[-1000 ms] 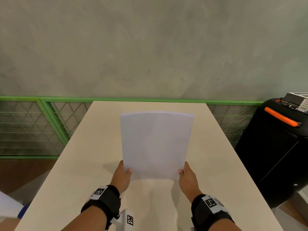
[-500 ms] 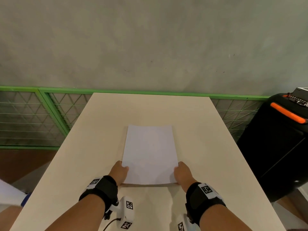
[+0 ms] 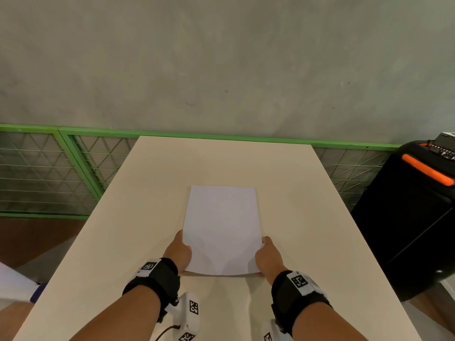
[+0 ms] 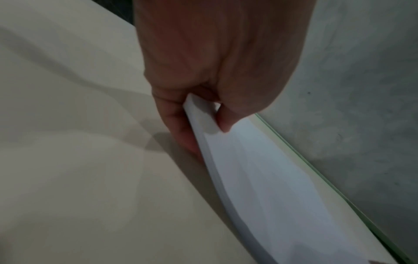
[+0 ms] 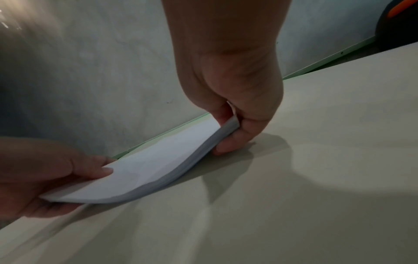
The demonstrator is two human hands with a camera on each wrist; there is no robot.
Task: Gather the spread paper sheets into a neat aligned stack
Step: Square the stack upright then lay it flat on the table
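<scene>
A white paper stack (image 3: pixel 222 227) lies lengthwise on the middle of the beige table (image 3: pixel 147 193), its edges lined up. My left hand (image 3: pixel 181 251) pinches its near left corner, thumb on top and fingers beneath, as the left wrist view shows on the paper stack (image 4: pixel 260 187) under my left hand (image 4: pixel 203 128). My right hand (image 3: pixel 267 255) pinches the near right corner. In the right wrist view my right hand (image 5: pixel 228 132) bends that corner of the paper stack (image 5: pixel 158 164) upward, so the near edge bows off the table. My left hand (image 5: pixel 68 171) holds the other corner.
A black case with an orange handle (image 3: pixel 418 217) stands close to the table's right edge. A green mesh railing (image 3: pixel 61 173) and a grey wall run behind the table's far edge. Something white (image 3: pixel 12 284) pokes in at the lower left, off the table.
One second ago the stack stood upright on its bottom edge between both hands. It has been lowered flat onto the table, both hands keeping the near corners.
</scene>
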